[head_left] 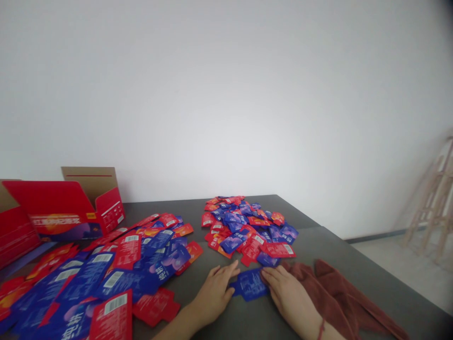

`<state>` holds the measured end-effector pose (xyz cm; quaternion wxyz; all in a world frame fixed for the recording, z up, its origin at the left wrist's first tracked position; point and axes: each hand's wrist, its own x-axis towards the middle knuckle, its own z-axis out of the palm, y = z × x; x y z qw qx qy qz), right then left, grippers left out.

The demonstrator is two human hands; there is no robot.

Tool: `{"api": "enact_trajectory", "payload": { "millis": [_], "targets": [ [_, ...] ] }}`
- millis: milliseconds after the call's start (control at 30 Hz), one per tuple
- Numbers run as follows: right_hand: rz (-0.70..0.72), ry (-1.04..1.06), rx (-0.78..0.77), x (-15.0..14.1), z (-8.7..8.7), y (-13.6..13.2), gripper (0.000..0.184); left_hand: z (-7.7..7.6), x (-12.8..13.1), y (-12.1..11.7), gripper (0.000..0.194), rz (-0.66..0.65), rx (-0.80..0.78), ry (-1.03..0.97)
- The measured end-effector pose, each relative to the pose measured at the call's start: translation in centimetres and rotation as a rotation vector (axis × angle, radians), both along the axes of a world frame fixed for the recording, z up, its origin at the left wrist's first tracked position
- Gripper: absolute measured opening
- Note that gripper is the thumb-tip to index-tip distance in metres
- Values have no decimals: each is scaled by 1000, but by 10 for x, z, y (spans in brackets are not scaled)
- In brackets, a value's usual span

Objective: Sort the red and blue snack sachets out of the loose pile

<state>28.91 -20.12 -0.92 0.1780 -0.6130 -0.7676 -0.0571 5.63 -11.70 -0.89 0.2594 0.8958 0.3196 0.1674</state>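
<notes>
Blue packet [249, 284], small print illegible, lies between left hand [216, 289], fingers released, and right hand [290, 293], fingers over its edge, grip unclear; barcoded packets [128, 250] lie left of it.

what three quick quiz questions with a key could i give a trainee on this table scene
1. Multiple choice: what colour is the packet between the left hand and the right hand?
a) orange
b) blue
c) green
2. True or false: the brown cloth lies to the right of the right hand.
3. Fill in: a thin red band circles the ____ wrist.

Key: 1 b; 2 true; 3 right.
</notes>
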Motion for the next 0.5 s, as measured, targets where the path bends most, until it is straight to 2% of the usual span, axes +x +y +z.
{"api": "enact_trajectory", "payload": {
  "millis": [100,367,500],
  "targets": [
    [-48,-23,4,2,2,4,42,-1,0,0,69,3,44,17],
    [87,12,25,-38,-1,15,34,5,6,-7,40,-113,267,46],
    [61,55,34,-30,0,14,33,2,5,-5,34,-172,349,71]
  ]
}}
